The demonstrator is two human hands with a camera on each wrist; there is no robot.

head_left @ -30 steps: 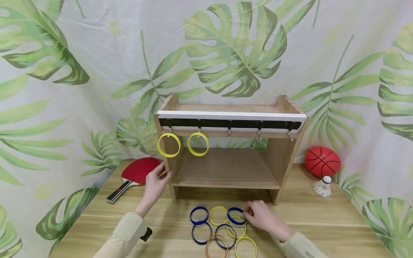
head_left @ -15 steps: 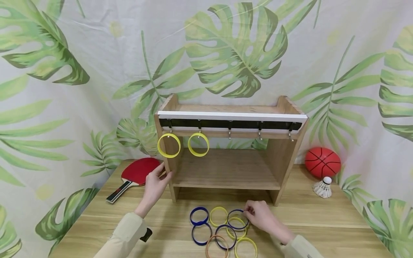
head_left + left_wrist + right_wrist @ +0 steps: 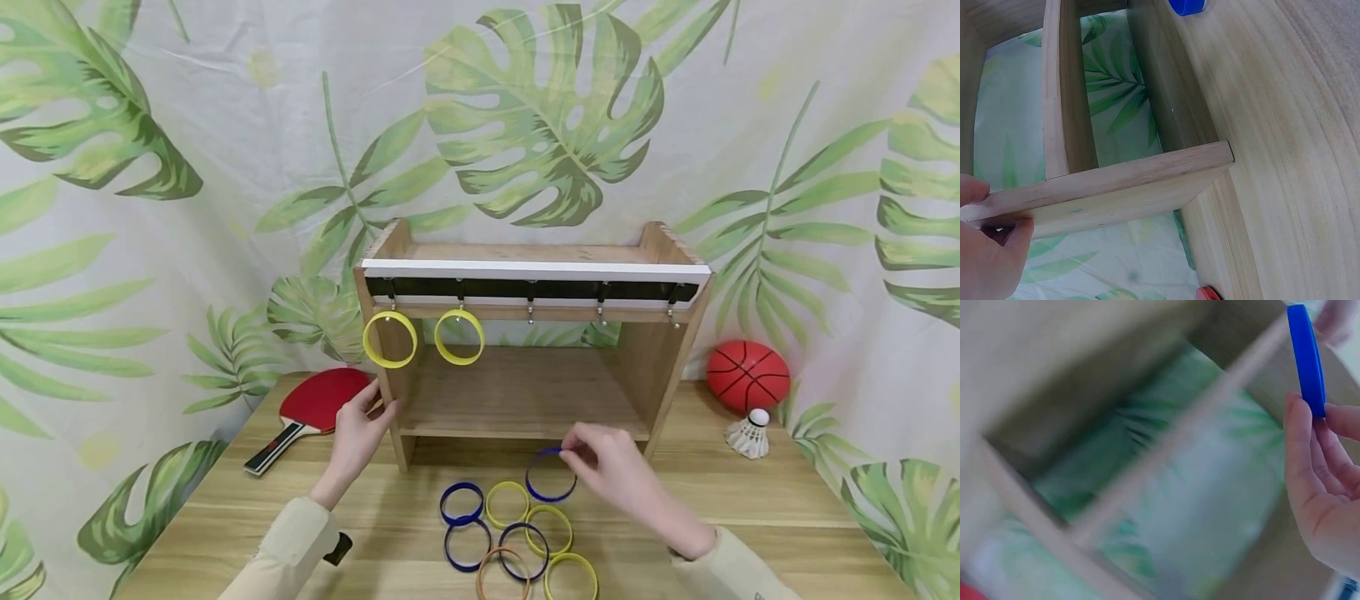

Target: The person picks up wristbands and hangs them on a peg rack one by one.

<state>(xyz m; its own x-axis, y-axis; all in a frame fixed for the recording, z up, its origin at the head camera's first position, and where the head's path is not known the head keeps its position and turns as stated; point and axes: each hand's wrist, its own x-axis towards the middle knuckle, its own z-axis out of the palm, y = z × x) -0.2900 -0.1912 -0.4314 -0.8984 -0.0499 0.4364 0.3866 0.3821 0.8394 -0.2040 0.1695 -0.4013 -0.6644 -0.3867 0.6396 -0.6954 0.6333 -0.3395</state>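
My right hand (image 3: 615, 471) pinches a blue ring (image 3: 553, 499) between thumb and fingertips, above the table in front of the small wooden shelf (image 3: 525, 392). In the right wrist view the blue ring (image 3: 1305, 362) appears edge-on, standing up from the fingertips. My left hand (image 3: 358, 432) grips the shelf's left side panel (image 3: 1129, 181), thumb and fingers on opposite faces of its front edge. Along the shelf's top front runs a black strip (image 3: 495, 288) with several small metal hooks. Yellow rings (image 3: 390, 365) hang from the two leftmost hooks; the other hooks carry nothing.
Several loose rings lie on the table before the shelf: blue rings (image 3: 447, 546), yellow rings (image 3: 489, 510) and an orange ring (image 3: 482, 575). A red table tennis bat (image 3: 326, 398) lies left. At right sit a red ball (image 3: 747, 375) and a shuttlecock (image 3: 748, 436).
My right hand has lifted the blue ring off the pile, up and toward the shelf. The left hand keeps its place on the side panel.
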